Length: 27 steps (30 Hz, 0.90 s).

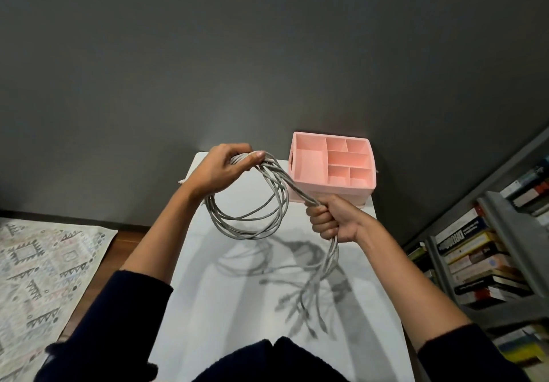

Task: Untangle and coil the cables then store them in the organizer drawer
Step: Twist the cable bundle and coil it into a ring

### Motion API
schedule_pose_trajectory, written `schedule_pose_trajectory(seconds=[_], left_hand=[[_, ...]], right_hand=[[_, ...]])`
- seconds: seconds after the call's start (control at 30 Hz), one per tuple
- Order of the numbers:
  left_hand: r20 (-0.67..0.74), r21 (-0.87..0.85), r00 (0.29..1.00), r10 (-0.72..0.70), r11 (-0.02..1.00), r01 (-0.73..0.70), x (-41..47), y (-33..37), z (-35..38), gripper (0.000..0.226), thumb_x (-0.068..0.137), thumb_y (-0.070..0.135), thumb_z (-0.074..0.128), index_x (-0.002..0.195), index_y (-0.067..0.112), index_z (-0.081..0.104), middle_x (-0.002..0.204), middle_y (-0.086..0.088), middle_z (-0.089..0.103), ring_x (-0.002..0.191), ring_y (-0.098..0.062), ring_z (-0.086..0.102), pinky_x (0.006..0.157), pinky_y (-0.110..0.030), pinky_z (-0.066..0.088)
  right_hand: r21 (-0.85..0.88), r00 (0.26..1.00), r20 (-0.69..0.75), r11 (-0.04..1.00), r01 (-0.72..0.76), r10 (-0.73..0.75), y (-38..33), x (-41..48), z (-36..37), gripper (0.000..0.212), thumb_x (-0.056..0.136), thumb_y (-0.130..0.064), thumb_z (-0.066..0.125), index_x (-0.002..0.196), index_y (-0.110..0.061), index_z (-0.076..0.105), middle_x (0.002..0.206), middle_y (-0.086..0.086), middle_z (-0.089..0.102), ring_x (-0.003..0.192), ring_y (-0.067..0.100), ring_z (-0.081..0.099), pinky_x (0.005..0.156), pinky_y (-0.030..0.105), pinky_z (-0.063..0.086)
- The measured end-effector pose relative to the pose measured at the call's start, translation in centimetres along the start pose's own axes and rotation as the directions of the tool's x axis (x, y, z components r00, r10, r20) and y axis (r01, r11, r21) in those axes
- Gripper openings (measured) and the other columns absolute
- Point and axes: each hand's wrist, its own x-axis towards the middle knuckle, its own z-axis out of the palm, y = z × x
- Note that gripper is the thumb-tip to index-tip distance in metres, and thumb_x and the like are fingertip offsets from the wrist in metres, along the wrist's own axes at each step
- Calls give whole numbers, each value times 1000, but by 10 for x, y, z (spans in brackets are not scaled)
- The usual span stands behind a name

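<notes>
A white worktop stands against a grey wall. Above it, the left hand clamps the top of the coiled grey cables, and the right hand fists the trailing strands. Each new loop is best laid evenly and untwisted. There is one coil and one pink organizer with six compartments; the strand count is unclear.

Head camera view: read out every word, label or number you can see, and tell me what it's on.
On the book spines at right: printed lettering, too small and blurred to read.
No text visible on the pink organizer, grey cables or patterned rug.
</notes>
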Motion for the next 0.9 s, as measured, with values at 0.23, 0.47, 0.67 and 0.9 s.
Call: schedule_pose_trajectory(seconds=[0.23, 0.47, 0.67, 0.9], left_hand=[[-48, -12, 998, -39, 999, 39, 4, -12, -5, 41, 94, 42, 55, 68, 11, 60, 52, 8, 44, 50, -5, 37, 49, -19, 30], [-82, -24, 991, -110, 994, 108, 11, -22, 2, 41, 94, 45, 54, 64, 17, 56, 50, 11, 46, 48, -6, 38, 50, -24, 32], [-158, -54, 976, -152, 988, 145, 12, -27, -6, 41, 92, 46, 56, 65, 16, 59, 56, 5, 49, 55, -12, 42, 55, -28, 35], [-184, -57, 974, -133, 991, 124, 13, -26, -13, 43, 90, 51, 54, 68, 15, 61, 58, 3, 52, 56, -12, 43, 55, -29, 35]], right_hand=[[174, 961, -8, 946, 275, -278, 27, 4, -13, 30, 95, 8, 35, 92, -18, 50, 81, 5, 50, 38, 1, 32, 30, 10, 18], [-230, 844, -132, 844, 484, -520, 32, 8, -8, 12, 101, -13, 44, 99, -12, 56, 73, -9, 57, 48, 3, 37, 42, 13, 25], [-534, 558, -237, 586, 609, -795, 31, 14, -3, 18, 85, -7, 69, 97, -21, 67, 81, -8, 65, 67, 2, 54, 63, 15, 43], [-544, 524, -250, 566, 620, -814, 21, 16, 0, 7, 97, -14, 53, 98, -18, 59, 69, 2, 62, 51, 12, 46, 53, 20, 39]])
